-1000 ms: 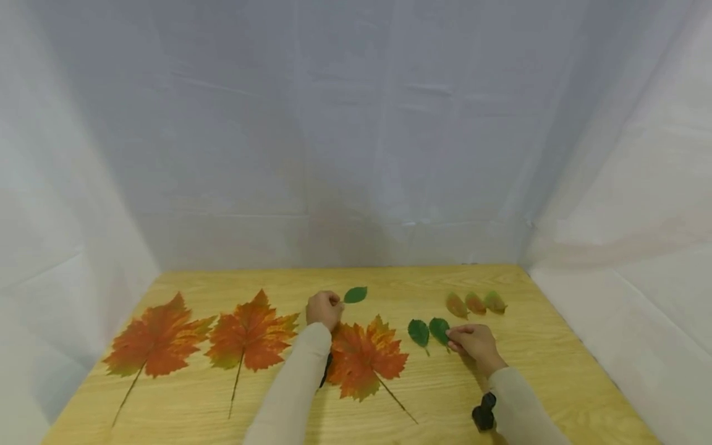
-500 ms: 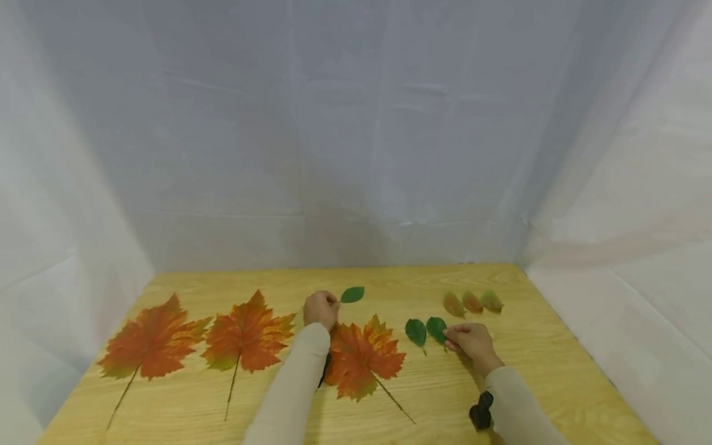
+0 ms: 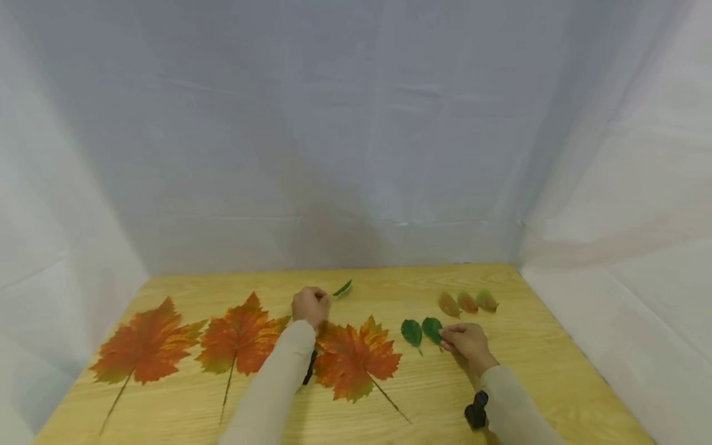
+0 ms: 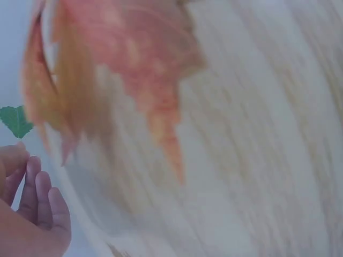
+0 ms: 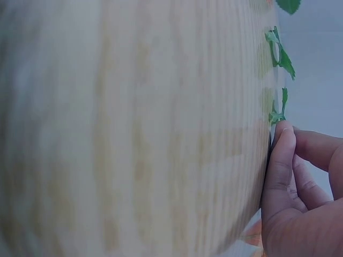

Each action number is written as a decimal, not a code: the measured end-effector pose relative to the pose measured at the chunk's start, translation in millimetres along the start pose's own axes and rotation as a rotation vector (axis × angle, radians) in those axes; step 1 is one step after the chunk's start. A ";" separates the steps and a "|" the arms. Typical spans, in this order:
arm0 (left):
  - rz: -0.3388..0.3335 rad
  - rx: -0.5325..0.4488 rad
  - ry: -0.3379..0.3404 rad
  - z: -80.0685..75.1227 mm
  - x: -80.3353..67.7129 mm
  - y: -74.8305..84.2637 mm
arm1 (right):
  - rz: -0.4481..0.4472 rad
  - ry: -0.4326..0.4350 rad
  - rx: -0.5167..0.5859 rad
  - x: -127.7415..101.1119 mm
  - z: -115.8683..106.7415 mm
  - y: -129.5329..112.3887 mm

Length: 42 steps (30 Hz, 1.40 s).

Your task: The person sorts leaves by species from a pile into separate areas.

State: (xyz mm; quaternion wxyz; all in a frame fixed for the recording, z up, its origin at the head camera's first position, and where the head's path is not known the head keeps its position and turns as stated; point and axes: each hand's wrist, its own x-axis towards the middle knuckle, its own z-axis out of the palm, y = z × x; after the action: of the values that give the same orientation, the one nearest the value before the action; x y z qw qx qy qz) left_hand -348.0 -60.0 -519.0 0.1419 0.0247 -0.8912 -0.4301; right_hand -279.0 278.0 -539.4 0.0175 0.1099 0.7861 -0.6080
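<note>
My left hand (image 3: 309,306) pinches a small green leaf (image 3: 342,288) by its stem end, above the back of the table and just behind a red-orange maple leaf (image 3: 358,360). The left wrist view shows this green leaf (image 4: 17,122) upright over the thumb and fingertips, the other fingers bent loosely. My right hand (image 3: 466,342) pinches the edge of a second green leaf (image 3: 431,330) at the table surface. Right beside that one lies a third green leaf (image 3: 411,332). In the right wrist view the thumb and forefinger meet at the leaf's base (image 5: 276,116).
Two more maple leaves with long stems, one at the far left (image 3: 146,346) and one nearer the middle (image 3: 240,337), lie on the wooden table (image 3: 445,402). Behind my right hand is a row of small reddish-green leaves (image 3: 468,302). White sheeting (image 3: 356,154) encloses the table.
The green leaf in my left hand has turned from flat to nearly edge-on, as that hand shifts slightly left. The right hand keeps its place at its leaf. The whole view drifts slightly.
</note>
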 end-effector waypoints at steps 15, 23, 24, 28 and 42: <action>-0.116 -0.291 -0.004 14.8 -33.9 51.7 | 0.006 -0.002 0.007 -4.8 -3.5 -5.8; 0.079 -0.235 -0.102 18.5 -67.5 72.0 | 0.012 -0.010 -0.010 -4.3 -3.9 -4.8; 0.095 -0.228 -0.110 19.3 -70.6 72.9 | 0.010 -0.010 -0.012 -4.1 -3.9 -4.7; 0.159 -0.134 -0.134 22.3 -82.3 73.2 | 0.003 -0.009 -0.015 -3.3 -3.8 -4.6; 0.182 0.114 -0.352 18.1 -104.0 73.5 | 0.010 -0.029 -0.023 -6.2 1.2 -7.6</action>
State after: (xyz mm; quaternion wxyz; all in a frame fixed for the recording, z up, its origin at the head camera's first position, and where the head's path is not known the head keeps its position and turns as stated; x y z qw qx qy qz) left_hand -247.6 17.3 -496.9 0.0206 -0.1236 -0.9237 -0.3622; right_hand -274.6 274.2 -531.5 0.0328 0.1048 0.7921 -0.6005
